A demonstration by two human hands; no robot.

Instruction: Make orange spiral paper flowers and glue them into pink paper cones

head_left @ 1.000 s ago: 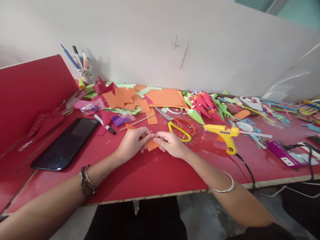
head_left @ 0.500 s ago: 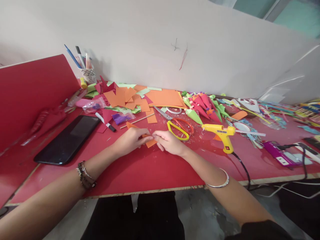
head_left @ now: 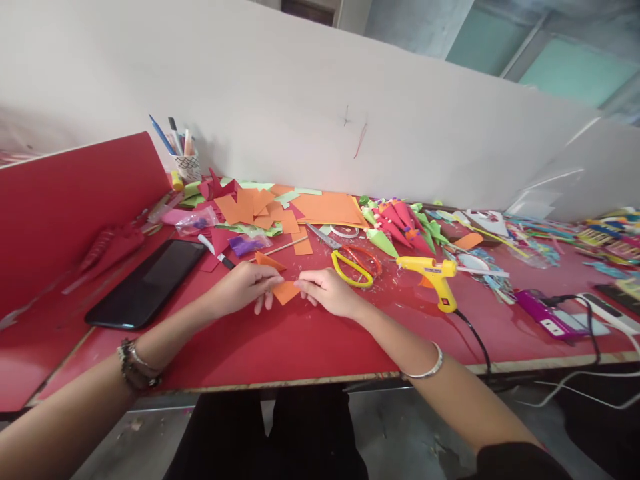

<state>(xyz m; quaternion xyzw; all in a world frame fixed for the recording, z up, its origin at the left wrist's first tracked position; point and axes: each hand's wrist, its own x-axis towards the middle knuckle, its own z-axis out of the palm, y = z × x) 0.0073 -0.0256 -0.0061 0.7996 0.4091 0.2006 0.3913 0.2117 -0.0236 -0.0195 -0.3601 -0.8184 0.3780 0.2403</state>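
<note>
1. Nearest, the red worktop [head_left: 310,350] is edged by a rough, pale strip, over which both forearms are extended; dark beaded bracelets [head_left: 139,365] are worn on the left wrist and a silver bangle [head_left: 426,369] on the right forearm.
2. An orange paper piece [head_left: 286,292] is held between the two hands, just above the front-middle area of the worktop. Its left side is pinched by the nearly closed fingers of the left hand [head_left: 245,288]; its right corner is gripped by the closed fingertips of the right hand [head_left: 327,291]. An orange flap [head_left: 270,261] is seen just beyond the left hand; whether it belongs to the same piece cannot be told.
3. To the left, a black smartphone [head_left: 147,283] is laid flat; to the right, a yellow hot glue gun [head_left: 441,277] and a purple power socket [head_left: 547,315] are placed.
4. Beyond the hands, scissors [head_left: 338,245] with red and yellow handles, a thin stick [head_left: 287,245] and a capped marker [head_left: 215,251] are scattered.
5. Farther back, loose orange paper squares [head_left: 245,205] are heaped beside red and green paper cones [head_left: 400,223].
6. Pens are stood in a patterned cup [head_left: 188,168] near the white partition [head_left: 280,87].
</note>
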